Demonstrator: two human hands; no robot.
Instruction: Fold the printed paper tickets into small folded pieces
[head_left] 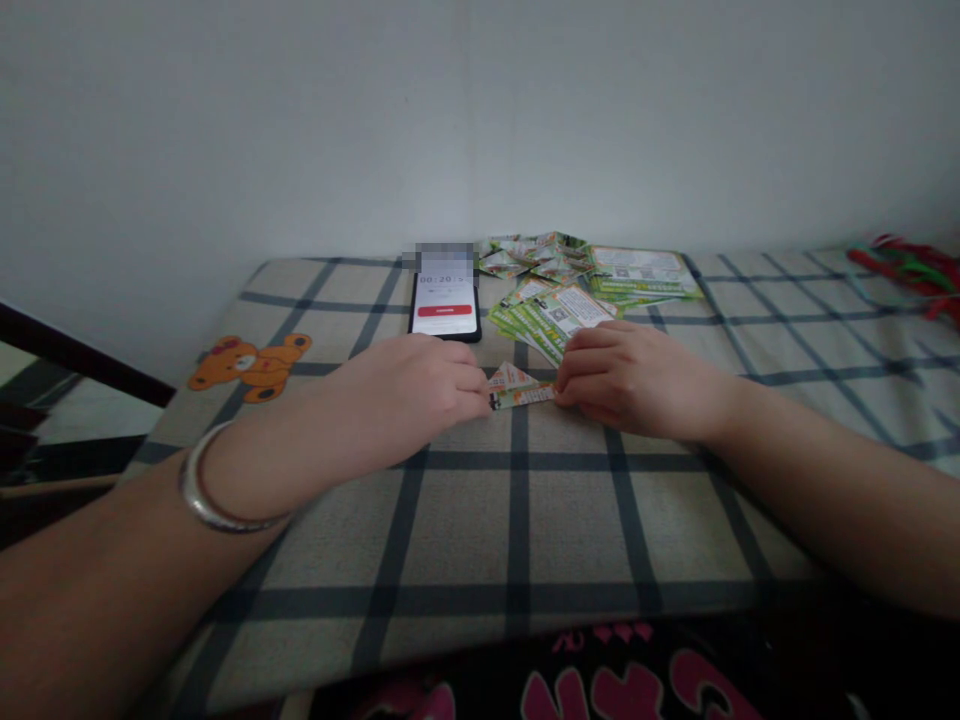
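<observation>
Between my two hands a small printed paper (520, 390), folded to a peak at the top with a strip along its lower edge, lies near the middle of the table. My left hand (424, 385), with a silver bangle at the wrist, has its fingers closed on the paper's left end. The right end is pinched by my right hand (622, 378), whose fingertips are bent down toward the table. Just behind that hand, several flat green-and-white leaflets (536, 315) lie fanned out, partly covered by the fingers.
A phone (446, 300) showing a timer lies behind my left hand. Folded paper pieces (536, 255) are heaped by the wall, beside a leaflet stack (641, 272). A bear picture (251, 368) is at the left, red and green items (907, 270) far right. Checked cloth (465, 520) covers the table.
</observation>
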